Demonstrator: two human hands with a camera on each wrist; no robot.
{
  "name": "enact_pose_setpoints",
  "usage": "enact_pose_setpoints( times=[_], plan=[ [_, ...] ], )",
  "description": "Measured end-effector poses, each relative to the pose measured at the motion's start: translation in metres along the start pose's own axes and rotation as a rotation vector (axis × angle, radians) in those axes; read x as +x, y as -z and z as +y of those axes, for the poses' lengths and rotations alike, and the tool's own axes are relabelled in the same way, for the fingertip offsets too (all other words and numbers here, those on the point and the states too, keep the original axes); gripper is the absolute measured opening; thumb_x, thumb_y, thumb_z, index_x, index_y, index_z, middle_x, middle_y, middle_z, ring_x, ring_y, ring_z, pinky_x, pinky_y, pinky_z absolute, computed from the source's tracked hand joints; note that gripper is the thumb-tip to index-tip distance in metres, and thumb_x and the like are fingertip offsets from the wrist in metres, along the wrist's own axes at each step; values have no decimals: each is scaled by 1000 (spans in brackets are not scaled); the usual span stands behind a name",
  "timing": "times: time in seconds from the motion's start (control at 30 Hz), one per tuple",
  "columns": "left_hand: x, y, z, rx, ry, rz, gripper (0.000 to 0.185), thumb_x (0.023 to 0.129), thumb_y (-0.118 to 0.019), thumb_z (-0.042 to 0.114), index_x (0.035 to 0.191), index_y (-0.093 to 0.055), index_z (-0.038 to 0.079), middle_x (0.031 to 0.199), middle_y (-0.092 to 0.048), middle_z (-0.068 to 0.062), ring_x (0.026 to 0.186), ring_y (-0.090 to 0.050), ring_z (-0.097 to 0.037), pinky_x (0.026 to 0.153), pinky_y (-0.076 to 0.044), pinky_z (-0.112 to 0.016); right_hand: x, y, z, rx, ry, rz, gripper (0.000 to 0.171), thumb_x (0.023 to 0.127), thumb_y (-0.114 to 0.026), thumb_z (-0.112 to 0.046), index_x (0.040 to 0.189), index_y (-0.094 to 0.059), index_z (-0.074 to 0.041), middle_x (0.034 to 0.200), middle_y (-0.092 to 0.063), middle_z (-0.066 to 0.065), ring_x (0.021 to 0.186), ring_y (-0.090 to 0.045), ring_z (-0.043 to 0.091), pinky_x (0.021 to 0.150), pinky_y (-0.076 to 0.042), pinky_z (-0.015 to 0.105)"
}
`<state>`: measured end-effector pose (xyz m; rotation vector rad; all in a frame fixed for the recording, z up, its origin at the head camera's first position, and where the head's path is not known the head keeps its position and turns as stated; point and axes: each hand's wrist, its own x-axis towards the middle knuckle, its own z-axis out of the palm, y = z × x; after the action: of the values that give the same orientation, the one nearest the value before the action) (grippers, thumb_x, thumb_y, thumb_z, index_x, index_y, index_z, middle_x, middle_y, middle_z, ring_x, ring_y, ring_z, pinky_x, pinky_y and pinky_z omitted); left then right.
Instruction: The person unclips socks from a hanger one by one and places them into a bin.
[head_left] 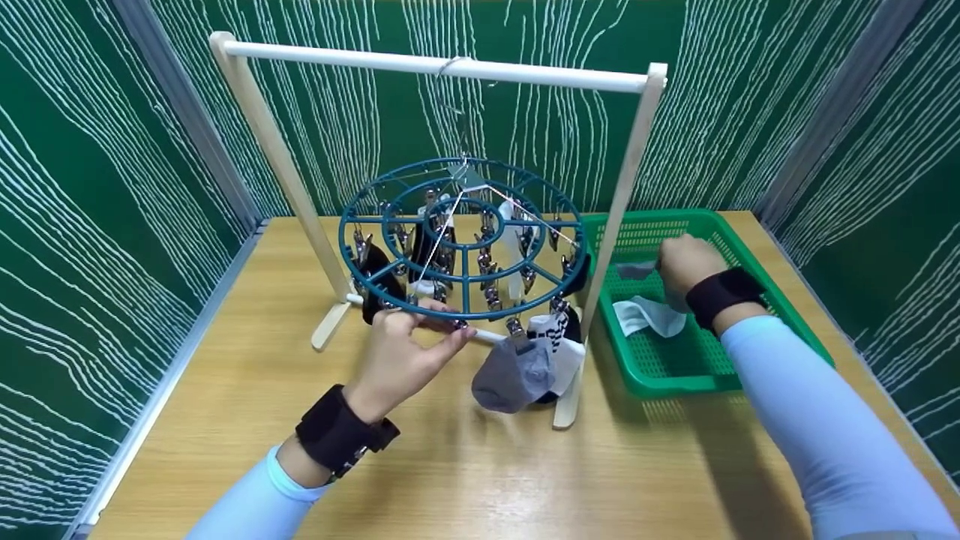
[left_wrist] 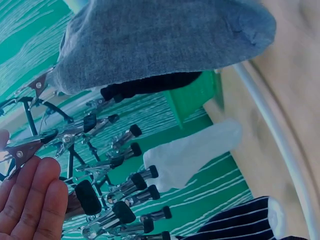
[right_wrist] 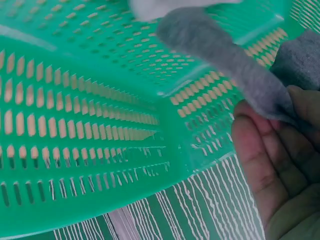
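Note:
In the head view my left hand (head_left: 397,356) is at the near rim of a round blue clip hanger (head_left: 465,280). Thumb and fingers pinch a metal clip (left_wrist: 22,150), which has black tips. Just right of that hand, a grey sock (head_left: 514,379) hangs from a clip. My right hand (head_left: 688,271) is inside the green basket (head_left: 645,384), pinching a grey sock (right_wrist: 225,67) between thumb and fingers. More grey fabric (right_wrist: 300,60) shows beside the thumb. A white sock (head_left: 649,316) lies on the basket floor under this hand.
A wooden stand with a white crossbar (head_left: 337,58) carries the hanger; its right post (head_left: 626,180) rises between hanger and basket. Other socks hang there: a white one (left_wrist: 195,155), a dark striped one (left_wrist: 240,220) and a black-and-white patterned one (head_left: 547,328). Green walls enclose the table.

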<state>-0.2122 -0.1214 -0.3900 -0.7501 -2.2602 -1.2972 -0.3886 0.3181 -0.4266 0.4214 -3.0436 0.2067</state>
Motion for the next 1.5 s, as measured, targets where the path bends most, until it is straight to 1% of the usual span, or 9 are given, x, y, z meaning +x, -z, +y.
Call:
enact_pose_setpoints(
  times=[0.13,0.27,0.57,0.7,1.07,1.17,1.3,1.4,1.5],
  plan=[
    [0,-1,-1,-6,3,-15,14,92,-88,14,99,-80,4,92,-84,-5,84,-81,-18,82,-65,-36,-1,-15,-2,-92,63,29,16,96,-61,9,83,-69,6,77,-71,26,65,-70,39,56,-59,55],
    [-1,-1,0,-6,4,-19,14,93,-88,14,99,-80,4,91,-84,-5,85,-82,-18,83,-64,-36,-2,-22,-11,-117,123,-18,12,95,-63,11,86,-71,8,79,-72,27,67,-71,40,60,-61,56],
    [-1,0,1,18,19,-28,15,93,-88,13,101,-80,4,93,-84,-5,87,-82,-18,86,-65,-37,-4,-34,-17,-3,150,-248,24,89,-64,12,73,-64,-5,63,-64,9,55,-47,16,51,-38,29],
    [-1,-1,1,26,8,-17,13,93,-88,14,99,-80,6,91,-84,-4,87,-81,-18,89,-61,-38,-5,-36,-14,47,151,-309,30,90,-67,8,64,-65,-7,57,-62,5,50,-49,14,48,-38,25],
    [0,0,1,9,6,-27,12,93,-87,14,99,-80,7,91,-84,-5,85,-82,-20,84,-65,-39,-5,-26,-10,85,86,-333,15,90,-79,-6,76,-76,-2,66,-72,7,55,-63,14,51,-49,25],
    [0,1,0,7,8,-28,13,93,-88,15,99,-80,7,91,-84,-5,85,-82,-20,85,-64,-39,-6,-16,-11,82,93,-320,23,92,-83,-14,72,-75,-5,61,-69,2,53,-57,11,50,-46,24],
    [0,1,0,1,8,-21,14,93,-88,14,99,-80,6,91,-84,-5,84,-81,-21,85,-64,-38,-9,0,-11,89,138,-281,40,93,-82,-14,61,-58,-11,54,-45,-5,51,-35,11,52,-31,26],
    [0,1,-1,0,6,-20,14,92,-89,13,100,-80,5,91,-84,-5,84,-80,-20,84,-63,-37,-11,13,-12,88,192,-218,27,93,-82,-11,70,-69,-4,63,-61,2,56,-50,16,55,-46,33],
    [0,2,-1,3,5,-21,14,92,-89,14,100,-80,5,91,-84,-5,84,-80,-19,84,-63,-36,-15,27,-15,83,216,-160,21,94,-82,-11,101,-80,8,92,-79,23,80,-75,35,74,-65,51]
  ],
)
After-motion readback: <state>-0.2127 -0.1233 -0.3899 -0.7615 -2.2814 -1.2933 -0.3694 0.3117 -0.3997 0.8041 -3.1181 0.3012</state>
